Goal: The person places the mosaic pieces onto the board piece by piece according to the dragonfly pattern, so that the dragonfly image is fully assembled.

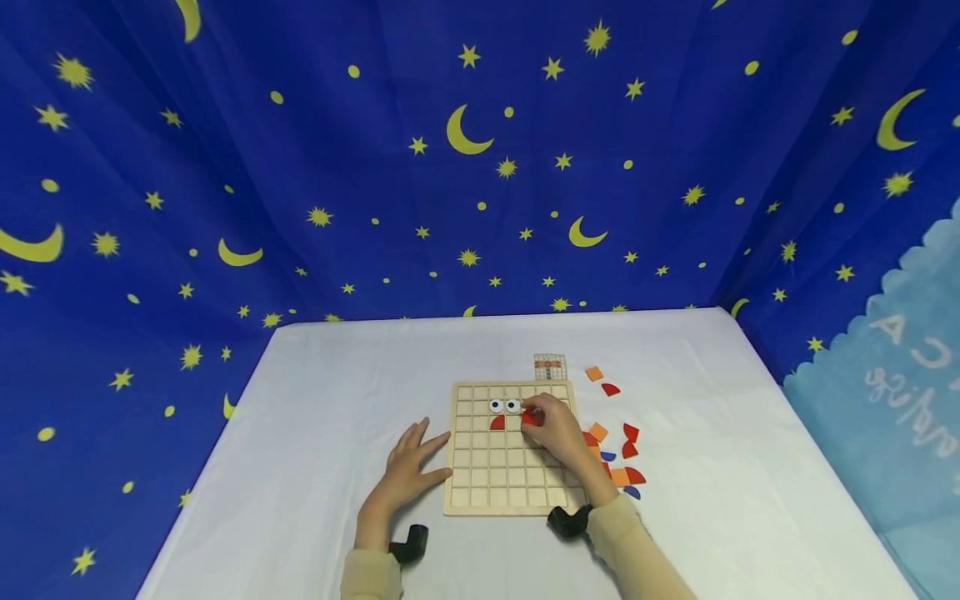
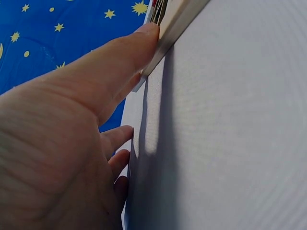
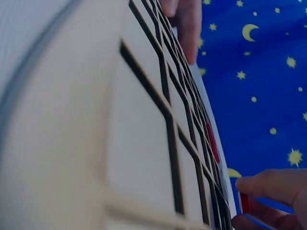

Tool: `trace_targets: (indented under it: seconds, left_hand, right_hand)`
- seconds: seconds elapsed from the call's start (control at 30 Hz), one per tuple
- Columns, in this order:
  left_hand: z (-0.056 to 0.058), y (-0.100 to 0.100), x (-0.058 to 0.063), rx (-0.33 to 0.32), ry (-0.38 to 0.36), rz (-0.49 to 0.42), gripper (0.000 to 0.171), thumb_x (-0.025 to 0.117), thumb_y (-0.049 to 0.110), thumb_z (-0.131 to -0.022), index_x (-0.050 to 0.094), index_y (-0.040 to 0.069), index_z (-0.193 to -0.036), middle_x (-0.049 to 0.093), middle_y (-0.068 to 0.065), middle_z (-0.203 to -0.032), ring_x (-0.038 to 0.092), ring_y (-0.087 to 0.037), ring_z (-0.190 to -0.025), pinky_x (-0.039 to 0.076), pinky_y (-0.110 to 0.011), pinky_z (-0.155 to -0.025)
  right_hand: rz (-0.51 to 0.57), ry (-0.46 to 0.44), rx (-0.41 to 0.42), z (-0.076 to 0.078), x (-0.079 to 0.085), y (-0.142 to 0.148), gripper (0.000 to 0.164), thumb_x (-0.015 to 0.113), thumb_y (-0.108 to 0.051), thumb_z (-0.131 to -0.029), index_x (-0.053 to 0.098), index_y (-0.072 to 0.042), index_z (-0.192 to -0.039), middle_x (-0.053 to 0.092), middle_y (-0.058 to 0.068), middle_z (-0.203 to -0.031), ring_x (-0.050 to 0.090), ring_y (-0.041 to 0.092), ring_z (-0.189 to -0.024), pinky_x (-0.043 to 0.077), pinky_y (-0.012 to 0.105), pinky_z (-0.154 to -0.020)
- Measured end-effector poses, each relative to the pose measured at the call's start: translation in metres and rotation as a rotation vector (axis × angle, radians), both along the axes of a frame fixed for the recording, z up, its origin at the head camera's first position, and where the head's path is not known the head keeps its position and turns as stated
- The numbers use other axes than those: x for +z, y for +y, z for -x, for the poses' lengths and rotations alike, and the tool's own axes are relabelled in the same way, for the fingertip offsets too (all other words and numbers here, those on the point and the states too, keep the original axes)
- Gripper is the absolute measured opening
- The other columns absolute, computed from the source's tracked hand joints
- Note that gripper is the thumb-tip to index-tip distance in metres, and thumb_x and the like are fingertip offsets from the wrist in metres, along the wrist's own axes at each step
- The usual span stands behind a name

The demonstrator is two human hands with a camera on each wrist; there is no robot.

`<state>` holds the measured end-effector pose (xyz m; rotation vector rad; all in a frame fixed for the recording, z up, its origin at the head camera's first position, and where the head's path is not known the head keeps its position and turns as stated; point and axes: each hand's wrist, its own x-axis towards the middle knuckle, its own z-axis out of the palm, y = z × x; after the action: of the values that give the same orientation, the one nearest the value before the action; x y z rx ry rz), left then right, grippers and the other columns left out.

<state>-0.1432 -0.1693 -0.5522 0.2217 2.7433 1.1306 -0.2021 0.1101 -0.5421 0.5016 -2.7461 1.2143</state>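
Note:
A wooden grid board (image 1: pixel 495 512) lies on the white table. Two white eye tiles (image 1: pixel 497 406) sit side by side in its upper cells, and a red quarter-circle piece (image 1: pixel 498 423) lies just below the left one. Over the board's upper right part, my right hand (image 1: pixel 557 429) pinches a red piece (image 3: pixel 245 203) between thumb and fingers; its outline is partly hidden by them. My left hand (image 1: pixel 408 468) rests at the board's left side with fingers spread. In the left wrist view its thumb (image 2: pixel 129 50) presses against the board's edge.
Behind the board lies a small pattern card (image 1: pixel 551 363). Loose pieces are scattered along the right side: an orange square (image 1: pixel 594 373), a red quarter circle (image 1: pixel 611 389), a blue piece (image 1: pixel 632 492) and several more. A starry blue curtain (image 1: pixel 405 167) hangs behind the table.

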Motion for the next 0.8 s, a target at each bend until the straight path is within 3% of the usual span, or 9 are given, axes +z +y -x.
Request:
trace_targets:
  seconds: [0.23,0.63,0.8]
  left_hand:
    - [0.007,0.003,0.0,-0.005,0.016,-0.01,0.061,0.073,0.035,-0.081,0.054,0.018,-0.136,0.021,-0.017,-0.158,0.01,-0.041,-0.147,0.009,-0.066,-0.114]
    - [0.0,0.001,-0.002,0.004,0.016,0.005,0.06,0.074,0.032,-0.081,0.054,0.017,-0.135,0.023,-0.018,-0.157,0.011,-0.042,-0.146,0.01,-0.066,-0.114]
    - [-0.001,-0.001,-0.001,0.015,0.009,0.012,0.06,0.074,0.032,-0.08,0.055,0.017,-0.135,0.023,-0.018,-0.157,0.012,-0.042,-0.146,0.01,-0.066,-0.114]
  right_hand:
    - [-0.027,0.006,-0.007,0.004,0.002,-0.008,0.024,0.072,-0.005,-0.079,0.069,-0.006,-0.103,0.065,0.004,-0.095,0.056,0.011,-0.076,0.049,0.029,-0.068]
    - [0.0,0.043,0.063,0.003,-0.009,-0.018,0.007,0.072,-0.001,-0.078,0.067,-0.005,-0.081,0.058,0.004,-0.083,0.048,0.01,-0.07,0.043,0.022,-0.061]
    - [0.01,0.047,0.086,0.002,-0.009,-0.02,0.008,0.067,0.004,-0.079,0.068,-0.004,-0.081,0.06,0.005,-0.085,0.052,0.011,-0.072,0.046,0.023,-0.063]
